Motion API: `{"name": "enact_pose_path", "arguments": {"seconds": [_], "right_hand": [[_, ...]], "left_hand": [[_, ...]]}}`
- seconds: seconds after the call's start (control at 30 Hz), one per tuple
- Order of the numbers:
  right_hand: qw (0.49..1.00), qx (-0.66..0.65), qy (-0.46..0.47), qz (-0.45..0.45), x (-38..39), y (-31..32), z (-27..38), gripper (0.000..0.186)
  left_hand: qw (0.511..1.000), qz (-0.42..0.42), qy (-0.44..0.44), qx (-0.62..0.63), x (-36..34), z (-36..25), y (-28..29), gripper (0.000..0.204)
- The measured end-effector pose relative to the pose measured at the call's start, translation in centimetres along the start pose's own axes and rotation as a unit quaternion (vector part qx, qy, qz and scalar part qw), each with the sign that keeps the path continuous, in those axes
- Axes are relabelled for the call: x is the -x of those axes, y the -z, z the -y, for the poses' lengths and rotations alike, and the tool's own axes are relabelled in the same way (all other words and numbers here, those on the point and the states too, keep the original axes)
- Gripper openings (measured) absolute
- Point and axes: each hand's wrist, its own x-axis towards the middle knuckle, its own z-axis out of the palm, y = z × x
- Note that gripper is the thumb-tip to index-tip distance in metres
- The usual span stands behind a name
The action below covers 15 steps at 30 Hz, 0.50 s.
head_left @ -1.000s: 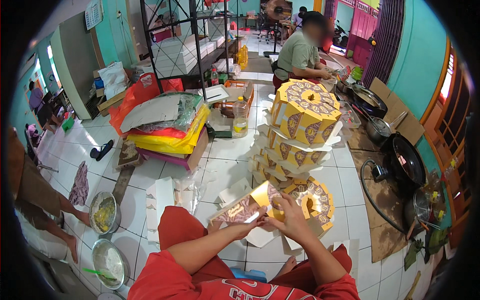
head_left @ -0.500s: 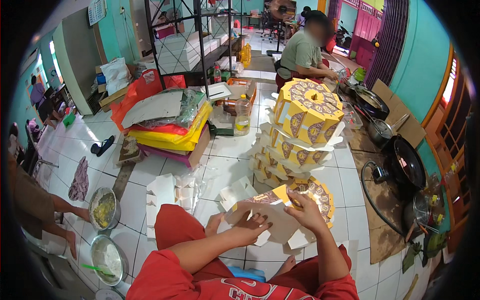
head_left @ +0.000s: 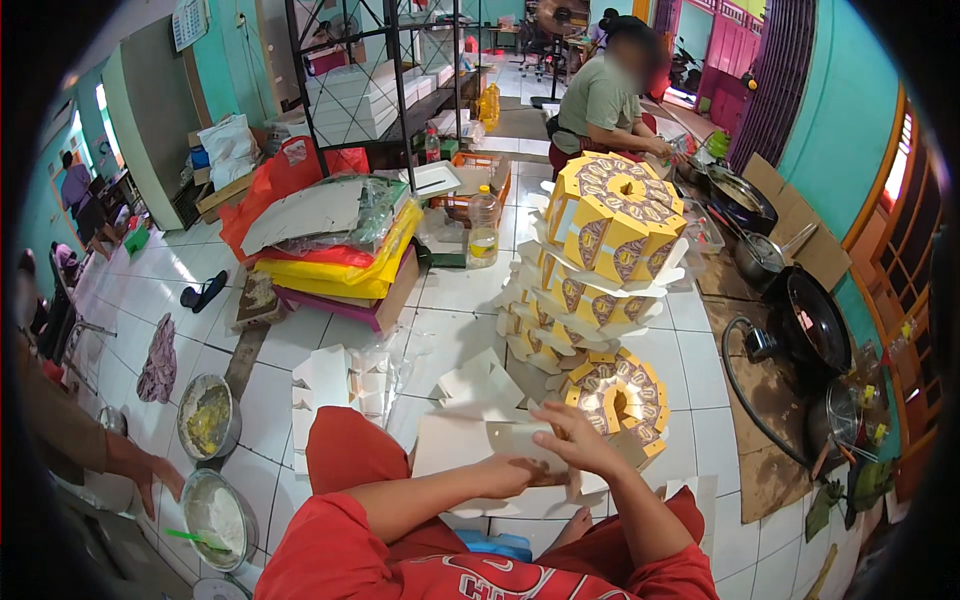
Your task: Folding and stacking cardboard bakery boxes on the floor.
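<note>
Across my lap lies a partly folded paper carton (head_left: pixel 455 442), its plain white inside facing up. My left hand (head_left: pixel 512 476) is closed at the carton's near side, some fingertips hidden. My right hand (head_left: pixel 585 442) is at the carton's right end, fingers apart beside a raised flap. Just beyond that hand, a ring of yellow and brown wedge-shaped boxes (head_left: pixel 645 385) rests on the floor. Behind it rises a tall stack of similar box rings (head_left: pixel 610 235). Loose white carton pieces (head_left: pixel 485 385) lie in front of me.
More white cartons (head_left: pixel 322 390) lie left of my knee. Metal bowls (head_left: pixel 222 515) with pale contents stand farther left, near another person's hand (head_left: pixel 150 470). Black pans (head_left: pixel 805 320) line the right side. A co-worker (head_left: pixel 605 110) sits behind the stack; a bottle (head_left: pixel 483 230) stands mid-floor.
The carton has turned and shifted left, so its white inside shows instead of its yellow printed side. My left hand has closed at its near side; my right hand has moved slightly left.
</note>
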Motion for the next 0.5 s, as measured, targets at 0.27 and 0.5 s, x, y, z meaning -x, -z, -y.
{"name": "enact_pose_path", "arguments": {"seconds": [0.27, 0.5], "right_hand": [[0.990, 0.072, 0.044, 0.109, 0.4, 1.4, 0.0, 0.044], [0.975, 0.034, -0.103, 0.193, 0.1, 2.7, 0.4, 0.038]], "left_hand": [[0.947, -0.020, 0.124, 0.296, 0.0, 0.0, 1.8, 0.020], [0.841, 0.012, 0.154, 0.519, -0.2, 0.1, 0.7, 0.025]]}}
